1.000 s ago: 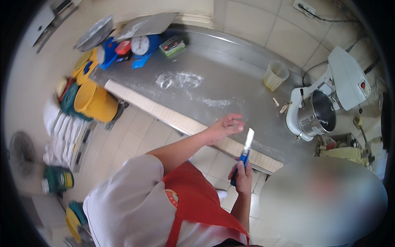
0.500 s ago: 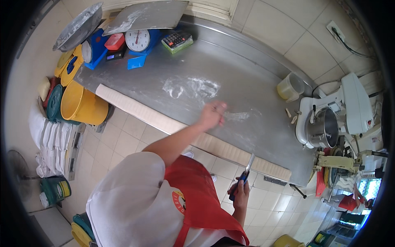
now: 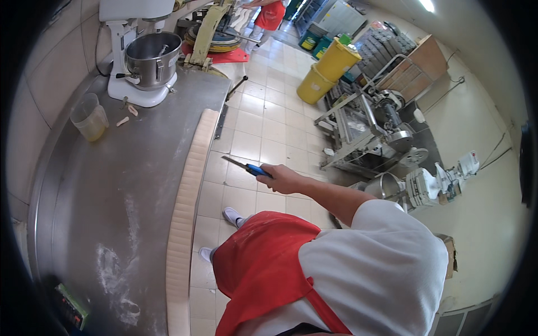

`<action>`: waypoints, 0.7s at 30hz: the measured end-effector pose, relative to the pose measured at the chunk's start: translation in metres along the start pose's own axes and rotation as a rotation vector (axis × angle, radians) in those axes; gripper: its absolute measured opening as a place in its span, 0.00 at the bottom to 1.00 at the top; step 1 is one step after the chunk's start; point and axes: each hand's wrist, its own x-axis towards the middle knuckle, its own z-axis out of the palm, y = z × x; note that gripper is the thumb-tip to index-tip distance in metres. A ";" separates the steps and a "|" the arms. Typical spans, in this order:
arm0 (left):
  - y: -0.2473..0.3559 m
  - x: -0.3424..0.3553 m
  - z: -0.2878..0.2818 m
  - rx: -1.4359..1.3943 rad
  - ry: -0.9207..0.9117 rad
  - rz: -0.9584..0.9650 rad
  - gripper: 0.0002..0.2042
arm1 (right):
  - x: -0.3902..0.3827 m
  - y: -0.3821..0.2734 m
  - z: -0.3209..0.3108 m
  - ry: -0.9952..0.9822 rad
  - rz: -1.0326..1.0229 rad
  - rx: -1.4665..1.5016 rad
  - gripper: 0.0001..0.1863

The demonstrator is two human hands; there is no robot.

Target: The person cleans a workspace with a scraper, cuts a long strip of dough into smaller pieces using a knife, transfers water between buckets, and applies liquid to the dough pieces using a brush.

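Note:
My right hand point(image 3: 280, 179) is closed around the blue and black handle of a box cutter point(image 3: 255, 169). The cutter's long blade points left, over the floor tiles and apart from the table. Along the table's edge lies a long pale strip point(image 3: 182, 224), apparently dough, with evenly spaced crosswise lines. Beyond it, the steel table point(image 3: 148, 168) carries a smear of white flour point(image 3: 112, 274). Two small dough scraps point(image 3: 128, 115) lie beside the mixer. My left hand is out of view.
A white stand mixer point(image 3: 147, 95) with a steel bowl and a clear plastic jug point(image 3: 89, 117) stand on the table's far end. A lever point(image 3: 238, 87) juts out past that end. Yellow bins point(image 3: 328, 70) and a metal-framed machine point(image 3: 372, 123) stand across the floor. Another person point(image 3: 269, 17) is farther off.
The view has swung right, toward the mixer end and the room beyond. My left hand, earlier above the table, has left the view. My right hand still grips the box cutter.

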 end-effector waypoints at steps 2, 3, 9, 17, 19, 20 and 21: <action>-0.011 0.008 0.000 -0.054 0.013 -0.066 0.19 | -0.015 0.010 0.002 0.063 0.041 0.029 0.20; -0.015 0.011 0.000 -0.089 0.034 -0.100 0.20 | -0.020 0.013 0.004 0.067 0.047 0.028 0.19; -0.010 -0.047 -0.019 -0.871 0.165 -0.381 0.22 | 0.003 -0.025 0.024 0.068 -0.156 0.092 0.17; 0.340 -0.326 -0.153 -1.622 -0.812 0.030 0.20 | 0.102 -0.158 0.053 -0.048 -0.615 0.637 0.15; 0.389 -0.346 -0.152 -1.735 -0.823 0.330 0.14 | 0.117 -0.172 0.044 -0.107 -0.624 0.728 0.16; 0.408 -0.359 -0.167 -1.779 -0.916 0.293 0.10 | 0.117 -0.175 0.029 -0.156 -0.570 0.736 0.15; 0.423 -0.374 -0.183 -1.848 -0.951 0.250 0.10 | 0.122 -0.166 0.026 -0.202 -0.553 0.739 0.15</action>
